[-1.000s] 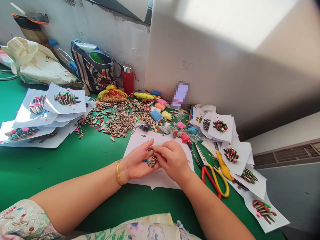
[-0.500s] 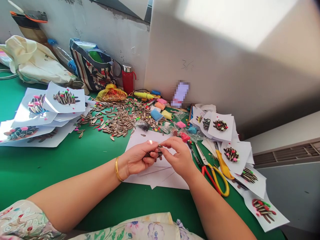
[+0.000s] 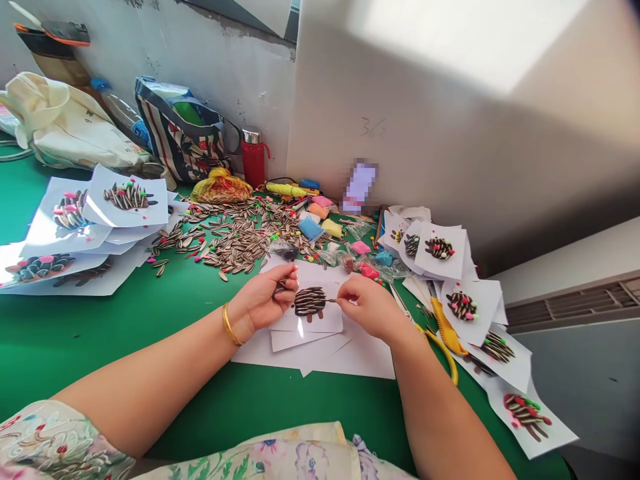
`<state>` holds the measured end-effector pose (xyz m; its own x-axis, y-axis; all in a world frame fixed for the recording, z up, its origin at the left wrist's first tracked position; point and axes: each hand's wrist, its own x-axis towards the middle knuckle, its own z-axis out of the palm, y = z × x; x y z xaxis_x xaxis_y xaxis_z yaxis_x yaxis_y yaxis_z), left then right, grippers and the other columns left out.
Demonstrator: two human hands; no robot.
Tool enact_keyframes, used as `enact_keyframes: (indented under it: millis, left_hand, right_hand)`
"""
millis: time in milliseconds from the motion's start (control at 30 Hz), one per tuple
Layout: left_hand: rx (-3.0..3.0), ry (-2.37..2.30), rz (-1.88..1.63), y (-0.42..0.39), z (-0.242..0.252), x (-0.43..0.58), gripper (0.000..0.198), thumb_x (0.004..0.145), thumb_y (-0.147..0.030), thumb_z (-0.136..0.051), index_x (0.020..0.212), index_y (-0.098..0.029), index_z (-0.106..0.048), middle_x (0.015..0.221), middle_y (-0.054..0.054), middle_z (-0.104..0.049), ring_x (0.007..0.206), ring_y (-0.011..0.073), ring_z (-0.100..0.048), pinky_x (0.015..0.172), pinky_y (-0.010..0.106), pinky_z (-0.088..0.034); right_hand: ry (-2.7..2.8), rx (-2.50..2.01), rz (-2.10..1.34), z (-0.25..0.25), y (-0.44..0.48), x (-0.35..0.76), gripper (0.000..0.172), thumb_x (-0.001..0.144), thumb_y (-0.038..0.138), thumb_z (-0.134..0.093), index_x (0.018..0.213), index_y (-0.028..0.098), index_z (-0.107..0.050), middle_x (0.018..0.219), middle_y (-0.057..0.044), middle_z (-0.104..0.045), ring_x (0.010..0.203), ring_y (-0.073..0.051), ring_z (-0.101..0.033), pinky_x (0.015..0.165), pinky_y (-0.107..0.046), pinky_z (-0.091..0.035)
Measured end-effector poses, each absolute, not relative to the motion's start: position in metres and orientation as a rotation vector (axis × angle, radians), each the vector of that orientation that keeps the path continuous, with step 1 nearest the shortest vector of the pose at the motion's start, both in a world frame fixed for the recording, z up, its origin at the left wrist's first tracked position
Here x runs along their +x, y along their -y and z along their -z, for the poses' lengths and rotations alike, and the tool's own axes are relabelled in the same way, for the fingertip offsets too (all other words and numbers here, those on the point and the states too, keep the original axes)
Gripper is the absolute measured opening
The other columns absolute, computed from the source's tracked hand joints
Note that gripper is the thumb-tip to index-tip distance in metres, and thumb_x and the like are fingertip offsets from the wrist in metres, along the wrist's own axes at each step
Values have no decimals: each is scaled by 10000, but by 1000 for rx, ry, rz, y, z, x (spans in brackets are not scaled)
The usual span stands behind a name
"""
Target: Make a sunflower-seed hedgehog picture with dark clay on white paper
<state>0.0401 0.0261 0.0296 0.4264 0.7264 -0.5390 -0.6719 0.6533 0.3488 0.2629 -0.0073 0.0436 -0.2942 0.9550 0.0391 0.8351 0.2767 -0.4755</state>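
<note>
A white card (image 3: 285, 322) lies on larger white paper (image 3: 260, 353) in front of me. On it is a hedgehog shape (image 3: 310, 302) made of dark striped sunflower seeds, with brown feet below. My left hand (image 3: 267, 297), with a gold bangle at the wrist, is curled round a few seeds at the card's left edge. My right hand (image 3: 363, 303) pinches a thin dark piece (image 3: 331, 301), probably a seed, at the right end of the shape. Loose sunflower seeds (image 3: 240, 243) are heaped behind the left hand.
Finished seed cards lie stacked at left (image 3: 127, 217) and right (image 3: 440, 273). Yellow-handled scissors (image 3: 445, 350) rest by my right forearm. Coloured clay packets (image 3: 311, 229), a red flask (image 3: 253, 160), a striped bag (image 3: 175, 133) and a cream bag (image 3: 75, 130) stand farther back.
My hands have moved apart, the left one leftward and the right one rightward. The seed hedgehog on its card now shows between them.
</note>
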Motion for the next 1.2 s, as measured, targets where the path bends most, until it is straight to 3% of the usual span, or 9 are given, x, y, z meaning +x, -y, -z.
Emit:
enact_keyframes:
  millis: [867, 1200]
  left_hand:
    - [54, -798, -890, -31, -23, 40, 115, 935, -86, -495, 833, -134, -521, 714, -10, -460, 488, 31, -458, 324, 99, -258]
    - [50, -797, -888, -31, -24, 40, 113, 935, -87, -497, 834, -130, -525, 721, -6, -460, 495, 32, -464, 328, 100, -262]
  right_hand:
    - [2615, -1632, -112, -25, 4, 240, 218, 895, 188, -548, 753, 191, -712, 790, -46, -671, 794, -180, -577, 673, -311, -324]
    - [2513, -1747, -165, -28, 8, 242, 101, 862, 233, -588, 860, 240, -689, 763, -1, -679, 682, -157, -555, 591, -290, -253]
